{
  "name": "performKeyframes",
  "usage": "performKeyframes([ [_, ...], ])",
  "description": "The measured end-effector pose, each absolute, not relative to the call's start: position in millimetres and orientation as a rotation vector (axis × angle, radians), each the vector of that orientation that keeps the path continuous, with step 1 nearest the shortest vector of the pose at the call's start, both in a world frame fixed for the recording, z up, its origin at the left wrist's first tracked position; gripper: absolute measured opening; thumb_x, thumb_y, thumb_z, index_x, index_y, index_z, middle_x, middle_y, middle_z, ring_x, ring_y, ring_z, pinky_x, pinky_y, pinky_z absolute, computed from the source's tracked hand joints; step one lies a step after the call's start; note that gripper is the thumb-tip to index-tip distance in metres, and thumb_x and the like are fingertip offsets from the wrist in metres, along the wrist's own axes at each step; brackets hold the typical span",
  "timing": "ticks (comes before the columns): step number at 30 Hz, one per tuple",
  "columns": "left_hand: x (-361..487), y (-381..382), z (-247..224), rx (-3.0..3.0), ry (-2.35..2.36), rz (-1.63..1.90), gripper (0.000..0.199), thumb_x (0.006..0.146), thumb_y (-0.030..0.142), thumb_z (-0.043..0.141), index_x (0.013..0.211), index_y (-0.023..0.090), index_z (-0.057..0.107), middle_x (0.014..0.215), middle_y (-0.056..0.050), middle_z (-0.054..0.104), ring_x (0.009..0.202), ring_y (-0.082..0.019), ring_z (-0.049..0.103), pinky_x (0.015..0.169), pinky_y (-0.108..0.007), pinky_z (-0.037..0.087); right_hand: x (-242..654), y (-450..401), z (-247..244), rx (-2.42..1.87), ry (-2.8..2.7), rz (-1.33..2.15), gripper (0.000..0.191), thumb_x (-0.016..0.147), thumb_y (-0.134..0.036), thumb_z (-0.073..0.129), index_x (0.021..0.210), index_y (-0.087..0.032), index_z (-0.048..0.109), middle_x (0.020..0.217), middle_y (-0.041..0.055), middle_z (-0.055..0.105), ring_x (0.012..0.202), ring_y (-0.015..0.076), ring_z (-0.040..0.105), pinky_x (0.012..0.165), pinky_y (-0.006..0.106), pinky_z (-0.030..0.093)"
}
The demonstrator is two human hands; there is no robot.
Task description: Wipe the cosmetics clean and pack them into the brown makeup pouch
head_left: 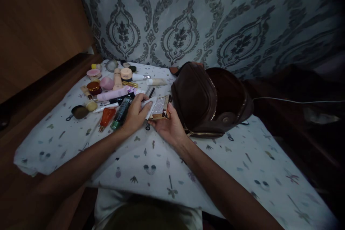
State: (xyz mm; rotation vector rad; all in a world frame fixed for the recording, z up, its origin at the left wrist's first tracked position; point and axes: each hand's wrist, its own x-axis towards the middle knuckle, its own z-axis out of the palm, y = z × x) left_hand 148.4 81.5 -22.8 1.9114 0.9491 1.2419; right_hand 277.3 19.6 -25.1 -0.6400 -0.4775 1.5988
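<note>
L hand (137,112) curled; R hand (170,125) cupped just beside

Left fingers (141,97) hold a white wipe (153,104) against the glittery case (161,106) in right fingers (170,108)

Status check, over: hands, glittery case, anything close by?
Left hand holding white wipe against glittery case. Right hand gripping case. Brown bag close on right, cosmetics close on left.

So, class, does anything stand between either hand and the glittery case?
Yes: a white cloth lies between the left hand and the left end of the case. Nothing visible separates the right hand from it.
</note>
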Motion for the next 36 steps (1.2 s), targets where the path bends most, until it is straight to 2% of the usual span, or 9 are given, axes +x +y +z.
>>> performKeyframes([
  [7, 149.9, 68.6, -13.7, 1.964, 0.804, 1.203, 0.009, 0.092, 0.027, 0.052, 0.098, 0.021, 0.054, 0.096, -0.003, 0.060, 0.095, -0.020, 0.057, 0.086, -0.033, 0.044, 277.7, 21.9, -25.9, -0.653, -0.405, 1.590, 0.032, 0.078, -0.054, 0.073, 0.095, -0.028, 0.069, 0.090, -0.0040, 0.076, 0.099, 0.0208, 0.068, 0.082, 0.034, 0.056],
  [10, 149.7, 62.8, -8.7, 2.033, 0.690, 1.212, 0.009, 0.094, 0.027, 0.053, 0.099, 0.020, 0.057, 0.098, -0.004, 0.061, 0.095, -0.020, 0.057, 0.088, -0.033, 0.045, 278.5, 22.3, -25.0, -0.634, -0.358, 1.606, 0.030, 0.081, -0.051, 0.072, 0.096, -0.026, 0.070, 0.087, -0.0038, 0.076, 0.095, 0.0197, 0.069, 0.081, 0.033, 0.057],
  [16, 145.4, 65.4, -5.0, 2.312, 0.400, 1.259, 0.009, 0.094, 0.023, 0.060, 0.103, 0.020, 0.061, 0.099, -0.005, 0.059, 0.099, -0.020, 0.058, 0.090, -0.034, 0.046, 282.1, 23.2, -18.7, -0.572, -0.207, 1.599, 0.024, 0.093, -0.043, 0.059, 0.093, -0.022, 0.071, 0.085, -0.0027, 0.076, 0.073, 0.0126, 0.068, 0.064, 0.023, 0.056],
  [20, 140.5, 73.7, -5.8, 2.575, 0.341, 1.226, 0.011, 0.094, 0.022, 0.060, 0.104, 0.019, 0.063, 0.104, -0.008, 0.059, 0.099, -0.021, 0.057, 0.086, -0.035, 0.047, 286.7, 25.2, -18.1, -0.523, -0.135, 1.596, 0.030, 0.093, -0.047, 0.056, 0.092, -0.020, 0.070, 0.079, -0.0009, 0.075, 0.066, 0.0136, 0.065, 0.056, 0.023, 0.054],
  [24, 137.8, 78.7, -7.2, 2.724, 0.375, 1.153, 0.012, 0.093, 0.019, 0.058, 0.104, 0.021, 0.061, 0.107, -0.008, 0.060, 0.102, -0.022, 0.057, 0.087, -0.038, 0.048, 292.2, 25.9, -18.6, -0.486, -0.132, 1.584, 0.032, 0.090, -0.050, 0.058, 0.095, -0.020, 0.070, 0.083, 0.0009, 0.076, 0.070, 0.0164, 0.066, 0.062, 0.028, 0.055],
  [30, 137.5, 79.1, -7.9, 2.754, 0.425, 1.085, 0.017, 0.087, 0.012, 0.058, 0.102, 0.021, 0.059, 0.109, -0.008, 0.060, 0.104, -0.023, 0.056, 0.088, -0.038, 0.048, 296.0, 24.8, -16.6, -0.505, -0.207, 1.558, 0.029, 0.087, -0.048, 0.060, 0.096, -0.023, 0.070, 0.091, 0.0005, 0.077, 0.084, 0.0199, 0.068, 0.080, 0.036, 0.056],
  [36, 136.9, 78.9, -6.6, 2.720, 0.416, 0.963, 0.021, 0.083, 0.009, 0.057, 0.100, 0.021, 0.058, 0.111, -0.008, 0.059, 0.104, -0.024, 0.055, 0.089, -0.038, 0.049, 298.2, 23.8, -17.3, -0.569, -0.260, 1.537, 0.028, 0.082, -0.050, 0.063, 0.092, -0.025, 0.068, 0.090, -0.0004, 0.076, 0.084, 0.0215, 0.067, 0.074, 0.035, 0.056],
])
